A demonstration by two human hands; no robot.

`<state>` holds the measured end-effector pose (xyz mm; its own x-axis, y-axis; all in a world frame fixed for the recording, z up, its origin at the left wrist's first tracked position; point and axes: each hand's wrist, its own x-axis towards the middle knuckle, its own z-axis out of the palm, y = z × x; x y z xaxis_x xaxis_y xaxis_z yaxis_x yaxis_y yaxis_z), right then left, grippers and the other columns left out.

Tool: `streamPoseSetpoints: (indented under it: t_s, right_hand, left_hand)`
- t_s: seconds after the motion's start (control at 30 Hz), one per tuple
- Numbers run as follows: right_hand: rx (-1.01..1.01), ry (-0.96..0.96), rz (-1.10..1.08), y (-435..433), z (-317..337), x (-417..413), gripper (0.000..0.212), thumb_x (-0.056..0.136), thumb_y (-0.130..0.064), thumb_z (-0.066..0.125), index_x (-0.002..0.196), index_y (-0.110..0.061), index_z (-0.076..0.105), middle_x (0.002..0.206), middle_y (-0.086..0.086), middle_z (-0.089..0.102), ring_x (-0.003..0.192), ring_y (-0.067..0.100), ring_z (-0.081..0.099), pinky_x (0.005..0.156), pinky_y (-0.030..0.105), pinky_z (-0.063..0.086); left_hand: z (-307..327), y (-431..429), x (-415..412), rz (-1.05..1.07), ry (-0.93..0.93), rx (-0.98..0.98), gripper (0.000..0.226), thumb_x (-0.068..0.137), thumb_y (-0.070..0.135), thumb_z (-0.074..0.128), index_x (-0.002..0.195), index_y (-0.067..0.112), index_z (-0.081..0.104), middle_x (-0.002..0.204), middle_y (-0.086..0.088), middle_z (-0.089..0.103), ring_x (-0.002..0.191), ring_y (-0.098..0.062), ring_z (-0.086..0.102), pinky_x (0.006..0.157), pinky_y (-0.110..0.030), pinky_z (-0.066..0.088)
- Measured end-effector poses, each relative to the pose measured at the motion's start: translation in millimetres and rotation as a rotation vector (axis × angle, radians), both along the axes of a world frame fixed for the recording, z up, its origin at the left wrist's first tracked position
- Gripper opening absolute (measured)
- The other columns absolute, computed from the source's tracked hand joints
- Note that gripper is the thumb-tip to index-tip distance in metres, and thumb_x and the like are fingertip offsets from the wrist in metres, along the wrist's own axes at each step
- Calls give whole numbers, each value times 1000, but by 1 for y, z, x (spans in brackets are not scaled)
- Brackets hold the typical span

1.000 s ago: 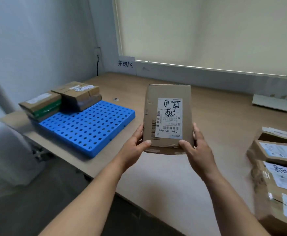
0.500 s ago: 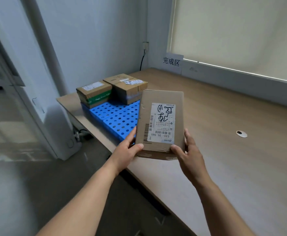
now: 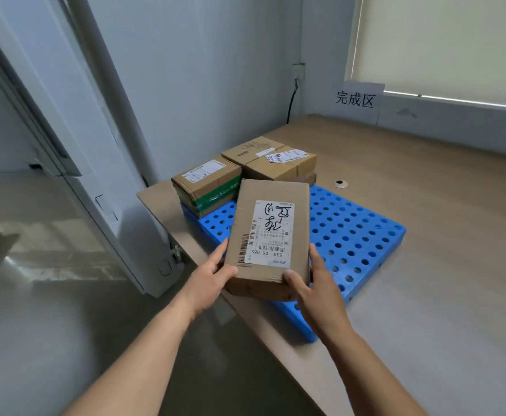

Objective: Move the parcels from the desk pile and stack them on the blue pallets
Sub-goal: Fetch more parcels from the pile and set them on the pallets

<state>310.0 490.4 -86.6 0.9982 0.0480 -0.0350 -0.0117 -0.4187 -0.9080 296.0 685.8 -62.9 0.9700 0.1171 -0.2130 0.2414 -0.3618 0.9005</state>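
Observation:
I hold a flat brown parcel with a white shipping label, above the near left part of the blue perforated pallet. My left hand grips its near left corner and my right hand grips its near right corner. At the pallet's far end sit two parcels side by side: one with green tape on the left and one with a crumpled label on the right. The held parcel hides part of the pallet.
The pallet lies at the left end of a wooden desk. A white sign with black characters leans on the window ledge. A small round metal grommet sits in the desk behind the pallet. Floor and a white frame lie to the left.
My view has swung left and closer to the pallet. The parcel in both hands has travelled from the middle of the desk to above the pallet's near part.

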Motion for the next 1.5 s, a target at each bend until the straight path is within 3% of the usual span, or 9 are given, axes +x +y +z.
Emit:
streamPoseSetpoints:
  t_s: [0.17, 0.53, 0.63, 0.8, 0.97, 1.1, 1.3, 1.4, 1.5]
  right_hand:
    - [-18, 18, 6, 44, -12, 33, 74, 90, -41, 55, 151, -29, 14, 139, -3, 46, 125, 14, 44, 102, 35, 39]
    - [-104, 90, -98, 107, -22, 64, 78, 86, -53, 51, 150, -33, 11, 135, -4, 49, 119, 13, 47, 99, 37, 44]
    - [-80, 105, -143, 126, -18, 72, 78, 87, -48, 56, 150, -33, 12, 137, -8, 47, 121, 11, 46, 100, 35, 43]
    - [-50, 133, -224, 166, -13, 82, 75, 88, -39, 60, 147, -37, 14, 140, -12, 44, 124, 9, 43, 101, 31, 39]
    - [-17, 187, -328, 199, -12, 95, 71, 89, -35, 60, 146, -39, 18, 135, -13, 48, 111, 2, 44, 96, 29, 41]
    - [-1, 221, -403, 217, -11, 104, 72, 88, -38, 61, 146, -40, 18, 137, -10, 49, 122, 12, 47, 101, 39, 44]
    - [12, 226, -452, 238, -11, 125, 71, 89, -38, 60, 147, -37, 19, 138, -8, 49, 125, 14, 47, 101, 40, 42]
    - [-5, 221, -465, 245, -11, 137, 68, 89, -38, 60, 146, -36, 22, 135, -7, 52, 122, 13, 50, 95, 36, 47]
    - [-15, 210, -473, 249, -10, 147, 65, 90, -37, 59, 145, -34, 25, 134, -6, 53, 119, 14, 51, 92, 33, 48]
  left_hand:
    - [2, 38, 42, 11, 30, 88, 60, 94, 17, 47, 146, 38, 25, 138, 7, 48, 120, -10, 45, 97, -21, 31]
    - [-20, 103, 107, -125, 113, 124, 59, 94, 25, 47, 146, 40, 24, 144, 9, 43, 127, -15, 44, 108, -31, 32]
    - [-22, 125, 132, -198, 140, 82, 61, 93, 27, 51, 146, 40, 24, 144, 4, 44, 128, -20, 45, 109, -40, 35]
    - [-29, 164, 168, -351, 168, 20, 60, 95, 23, 50, 147, 37, 23, 140, 3, 46, 122, -16, 48, 104, -32, 38]
    - [-42, 196, 197, -480, 167, -22, 57, 95, 31, 51, 145, 40, 24, 143, 8, 44, 130, -14, 43, 112, -40, 31]
    - [-39, 210, 211, -566, 37, 197, 56, 95, 40, 47, 146, 39, 25, 147, 14, 37, 132, -8, 36, 107, -29, 30]
    - [-16, 236, 246, -422, -507, 604, 44, 96, 34, 46, 139, 21, 45, 141, 2, 47, 131, -18, 37, 107, -37, 30]
    - [-21, 248, 274, -471, -433, 778, 47, 97, 37, 39, 141, 21, 42, 148, -1, 39, 139, -20, 27, 112, -37, 20]
    - [-25, 254, 286, -536, -334, 797, 44, 98, 36, 40, 140, 22, 43, 150, 1, 36, 138, -19, 27, 111, -33, 21]
